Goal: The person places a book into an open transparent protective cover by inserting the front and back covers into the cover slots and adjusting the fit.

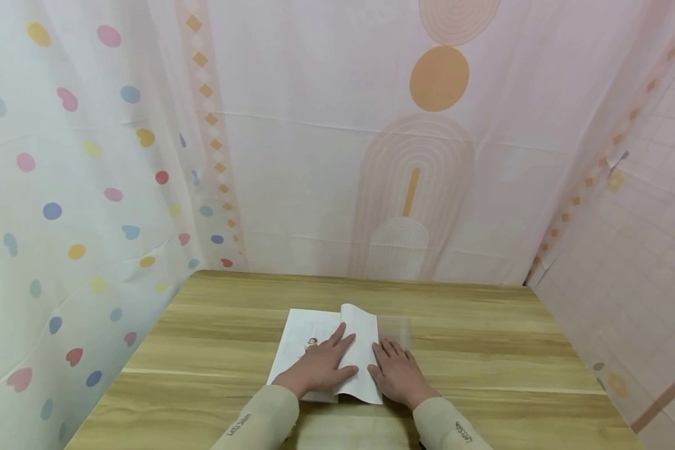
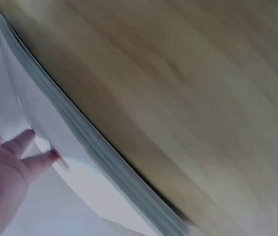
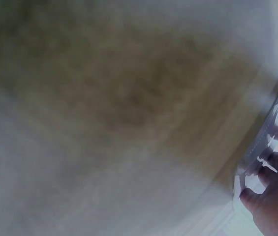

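A book [image 1: 292, 337] with white pages lies open on the wooden table in the head view, a small printed figure on its left page. A white leaf [image 1: 361, 325] stands slightly bowed along the right side. Beyond it, a clear plastic cover [image 1: 395, 326] reaches over the table to the right. My left hand [image 1: 322, 367] rests on the book with its fingers spread, fingertips and thumb at the bowed leaf. On the clear plastic, beside the leaf's right edge, lies my right hand [image 1: 400, 375], fingers extended. The left wrist view shows the thick stack of page edges [image 2: 79, 123].
The wooden table [image 1: 484, 350] extends around the book on every side. Patterned curtains [image 1: 304, 156] hang behind it, with a dotted one [image 1: 90, 219] at the left and a checked one [image 1: 641, 250] at the right.
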A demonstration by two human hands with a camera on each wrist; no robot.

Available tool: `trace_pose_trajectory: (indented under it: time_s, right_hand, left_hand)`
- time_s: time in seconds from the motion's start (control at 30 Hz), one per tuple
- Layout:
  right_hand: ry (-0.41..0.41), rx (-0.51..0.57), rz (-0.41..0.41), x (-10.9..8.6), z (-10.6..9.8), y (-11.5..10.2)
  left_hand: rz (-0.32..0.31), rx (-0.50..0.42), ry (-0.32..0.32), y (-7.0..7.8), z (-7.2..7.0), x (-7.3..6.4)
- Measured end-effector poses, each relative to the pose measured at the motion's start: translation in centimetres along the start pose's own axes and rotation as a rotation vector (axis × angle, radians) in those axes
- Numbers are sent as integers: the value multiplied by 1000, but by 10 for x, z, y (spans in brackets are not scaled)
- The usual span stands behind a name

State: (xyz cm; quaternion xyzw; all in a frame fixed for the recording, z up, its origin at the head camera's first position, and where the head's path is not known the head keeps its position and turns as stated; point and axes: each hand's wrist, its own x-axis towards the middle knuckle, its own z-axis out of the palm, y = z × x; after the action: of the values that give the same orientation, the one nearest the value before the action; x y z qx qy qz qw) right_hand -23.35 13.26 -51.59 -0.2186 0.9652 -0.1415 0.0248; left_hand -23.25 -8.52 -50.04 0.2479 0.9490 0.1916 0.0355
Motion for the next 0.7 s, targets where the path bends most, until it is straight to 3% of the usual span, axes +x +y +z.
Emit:
trace_pose_trajectory:
  time_s: [0.17, 0.7]
  right_hand:
    - [-11, 38, 17, 2, 1, 2]
    - [-21, 11, -2, -1, -3, 2]
  left_hand:
    - [2, -91, -23, -5, -6, -4]
    - [14, 29, -6, 0, -2, -2]
